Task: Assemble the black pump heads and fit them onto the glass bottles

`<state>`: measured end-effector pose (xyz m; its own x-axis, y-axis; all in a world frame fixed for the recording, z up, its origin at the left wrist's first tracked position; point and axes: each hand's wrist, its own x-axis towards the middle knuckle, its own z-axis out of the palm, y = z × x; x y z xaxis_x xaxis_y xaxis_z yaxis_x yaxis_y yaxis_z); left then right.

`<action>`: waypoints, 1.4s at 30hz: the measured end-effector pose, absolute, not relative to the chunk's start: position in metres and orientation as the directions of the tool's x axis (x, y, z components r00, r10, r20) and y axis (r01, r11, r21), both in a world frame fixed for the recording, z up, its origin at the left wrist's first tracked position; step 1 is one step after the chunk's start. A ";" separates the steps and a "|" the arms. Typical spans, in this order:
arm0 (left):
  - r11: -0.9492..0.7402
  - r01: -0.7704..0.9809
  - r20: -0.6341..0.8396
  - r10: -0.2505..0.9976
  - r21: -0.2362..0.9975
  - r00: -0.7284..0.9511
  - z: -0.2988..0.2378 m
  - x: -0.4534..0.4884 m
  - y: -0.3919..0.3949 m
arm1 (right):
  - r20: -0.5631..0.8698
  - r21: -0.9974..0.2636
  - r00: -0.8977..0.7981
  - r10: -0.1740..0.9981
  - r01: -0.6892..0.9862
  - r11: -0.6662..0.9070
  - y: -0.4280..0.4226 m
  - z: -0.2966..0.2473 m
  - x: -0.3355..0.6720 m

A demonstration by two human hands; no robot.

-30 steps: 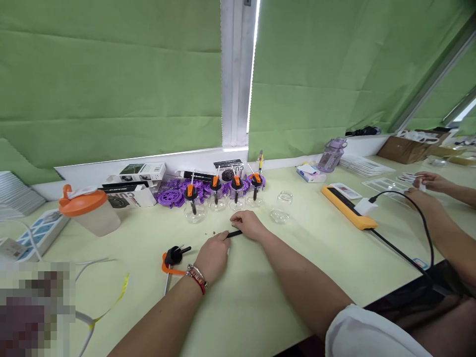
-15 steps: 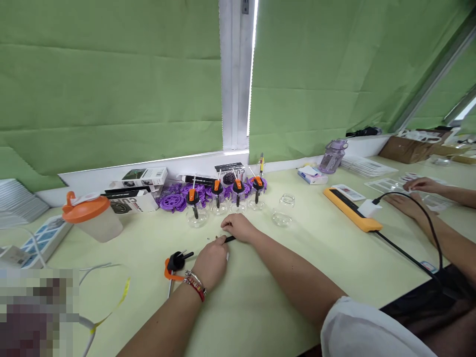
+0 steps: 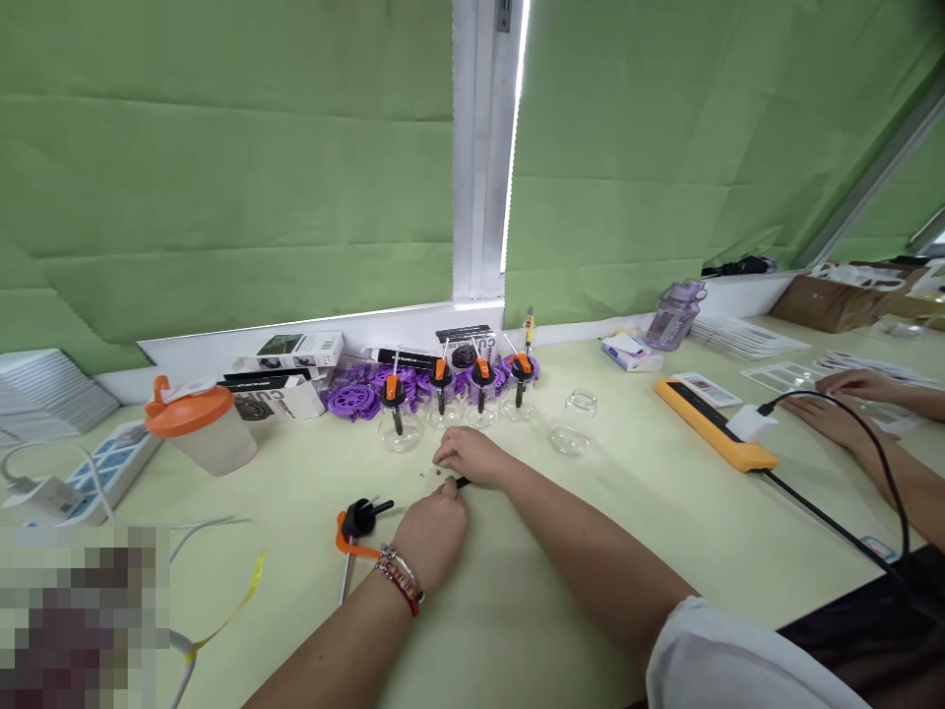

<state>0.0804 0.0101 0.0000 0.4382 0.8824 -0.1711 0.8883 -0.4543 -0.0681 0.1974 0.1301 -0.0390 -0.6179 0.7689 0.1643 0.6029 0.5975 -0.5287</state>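
On the pale table (image 3: 532, 611), the left hand (image 3: 434, 537) grips a black piece (image 3: 463, 483) beside the right hand (image 3: 473, 457), whose hold I cannot tell. Topped glass jars (image 3: 403, 436) stand just beyond.

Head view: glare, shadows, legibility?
In the head view: light strip blown out beside the window post; soft shading on the table beside the left hand; clear jar faint against that pale surface; black piece by that hand too small to judge; mosaic covers bottom-left corner.
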 end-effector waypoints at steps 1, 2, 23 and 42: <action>-0.454 0.888 -0.172 0.883 -0.072 0.437 0.000 0.081 0.010 | 0.157 -0.517 -0.634 0.757 0.601 0.610 0.131 -0.036 0.193; -0.455 0.887 -0.173 0.882 -0.074 0.438 0.001 0.081 0.010 | 0.151 -0.505 -0.647 0.747 0.599 0.621 0.132 -0.033 0.189; -0.496 0.868 -0.175 0.858 -0.038 0.483 0.004 0.081 0.008 | -0.107 -0.263 -0.648 0.754 0.750 0.607 0.127 -0.008 0.156; -0.532 0.843 -0.141 0.843 -0.074 0.519 0.000 0.081 0.012 | -0.054 -0.346 -0.644 0.763 0.729 0.590 0.146 -0.019 0.178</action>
